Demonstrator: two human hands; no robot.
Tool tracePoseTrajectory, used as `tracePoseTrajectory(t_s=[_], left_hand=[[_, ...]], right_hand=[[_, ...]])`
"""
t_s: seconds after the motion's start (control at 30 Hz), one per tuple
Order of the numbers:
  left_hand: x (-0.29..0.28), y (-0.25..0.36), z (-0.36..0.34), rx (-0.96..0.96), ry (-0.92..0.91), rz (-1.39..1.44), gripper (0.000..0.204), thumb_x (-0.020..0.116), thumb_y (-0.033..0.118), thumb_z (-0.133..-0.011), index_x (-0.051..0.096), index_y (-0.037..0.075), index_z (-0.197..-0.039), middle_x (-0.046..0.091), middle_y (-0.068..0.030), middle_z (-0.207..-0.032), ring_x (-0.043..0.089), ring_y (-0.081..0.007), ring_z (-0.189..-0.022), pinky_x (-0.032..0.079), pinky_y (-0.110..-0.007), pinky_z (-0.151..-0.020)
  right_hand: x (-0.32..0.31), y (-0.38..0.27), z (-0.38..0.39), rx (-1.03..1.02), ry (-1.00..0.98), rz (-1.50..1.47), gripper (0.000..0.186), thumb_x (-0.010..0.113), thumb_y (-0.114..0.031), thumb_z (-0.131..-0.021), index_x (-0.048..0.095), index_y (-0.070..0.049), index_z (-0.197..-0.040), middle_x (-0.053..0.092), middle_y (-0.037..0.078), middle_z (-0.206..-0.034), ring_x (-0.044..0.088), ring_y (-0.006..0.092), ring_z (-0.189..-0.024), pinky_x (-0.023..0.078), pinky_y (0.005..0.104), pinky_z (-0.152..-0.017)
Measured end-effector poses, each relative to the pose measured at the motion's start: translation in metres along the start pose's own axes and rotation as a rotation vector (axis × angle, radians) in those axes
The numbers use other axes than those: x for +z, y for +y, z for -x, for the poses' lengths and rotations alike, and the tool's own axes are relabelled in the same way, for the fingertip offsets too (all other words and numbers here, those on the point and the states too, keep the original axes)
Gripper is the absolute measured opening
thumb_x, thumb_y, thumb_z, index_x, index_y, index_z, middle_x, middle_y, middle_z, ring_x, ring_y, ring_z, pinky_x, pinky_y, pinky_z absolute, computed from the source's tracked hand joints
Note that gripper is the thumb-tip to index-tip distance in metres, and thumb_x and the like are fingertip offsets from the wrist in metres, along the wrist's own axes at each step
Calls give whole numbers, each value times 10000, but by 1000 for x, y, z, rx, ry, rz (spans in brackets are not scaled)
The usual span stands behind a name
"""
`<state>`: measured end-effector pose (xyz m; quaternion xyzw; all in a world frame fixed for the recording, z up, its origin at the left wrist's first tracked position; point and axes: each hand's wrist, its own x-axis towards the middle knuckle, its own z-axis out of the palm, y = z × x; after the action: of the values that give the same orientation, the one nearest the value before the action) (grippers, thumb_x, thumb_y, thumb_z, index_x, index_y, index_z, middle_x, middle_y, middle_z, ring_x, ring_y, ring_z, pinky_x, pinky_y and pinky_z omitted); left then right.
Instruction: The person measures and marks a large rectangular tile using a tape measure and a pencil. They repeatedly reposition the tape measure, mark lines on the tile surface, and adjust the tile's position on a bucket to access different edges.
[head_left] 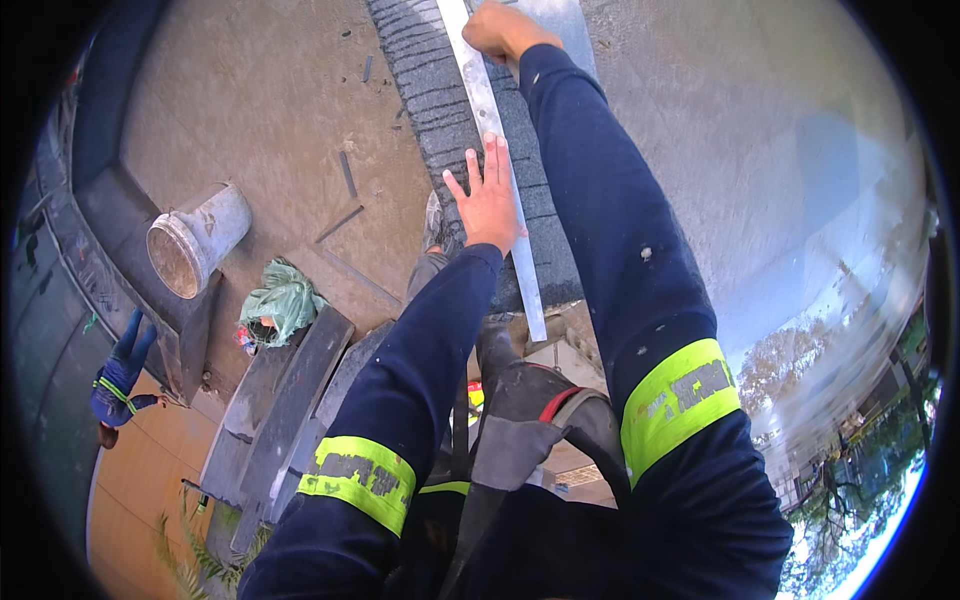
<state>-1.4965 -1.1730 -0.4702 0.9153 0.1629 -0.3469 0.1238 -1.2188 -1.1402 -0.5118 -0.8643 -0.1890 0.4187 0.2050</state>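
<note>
A long, pale metal straightedge (529, 290) lies lengthwise on a dark grey slab (425, 85) with a rough, speckled face and many dark lines across it. My left hand (487, 208) is open, fingers spread, pressing on the slab and the straightedge's left side. Farther away, my right hand (500, 30) is closed in a fist at the straightedge's right edge. Whatever it may hold is hidden by the fingers. Both forearms wear dark blue sleeves with yellow-green bands.
A dirty white bucket (215, 235) lies tipped at the left. Nearer are a green plastic bag (283, 300) and stacked grey slabs (285, 400). Thin dark strips (340, 222) are scattered on the dusty floor (265, 90). Another person (122, 385) is at the far left.
</note>
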Motion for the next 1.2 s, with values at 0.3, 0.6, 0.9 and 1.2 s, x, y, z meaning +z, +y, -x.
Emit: tracePoseTrajectory(t_s=[0.3,0.6,0.9,1.2], left_hand=[[31,-7,0,73,107,-81,1605,1053,451,-534,61,77,-1739,88,-86,-1827,223,-389,-1644,197,-777,-1237],[22,4,10,-6,-31,-147,1374,961,370,-736,72,50,-1734,85,-125,-1822,217,-345,-1656,202,-714,-1285],[25,-1,5,67,121,-132,1618,1042,510,-540,58,15,-1726,93,-136,-1823,208,-381,-1652,203,-770,-1245],[7,-1,-5,3,-32,-21,1607,1042,412,-542,24,91,-1743,29,-46,-1836,158,-369,-1669,168,-761,-1260]], right_hand=[[82,45,141,4,-35,-14,400,585,-281,-980,743,32,-1171,741,342,-1145,713,519,-1125,560,566,-991],[321,156,521,465,-287,-88,294,519,-240,-1026,535,-89,-1278,749,293,-1099,732,523,-1017,559,659,-878],[251,138,511,559,-25,-203,293,473,-365,-1105,561,-102,-1200,731,334,-921,695,587,-903,526,702,-827],[39,25,91,18,341,-70,314,499,-323,-1088,583,-34,-1179,741,335,-971,704,561,-954,543,656,-853]])
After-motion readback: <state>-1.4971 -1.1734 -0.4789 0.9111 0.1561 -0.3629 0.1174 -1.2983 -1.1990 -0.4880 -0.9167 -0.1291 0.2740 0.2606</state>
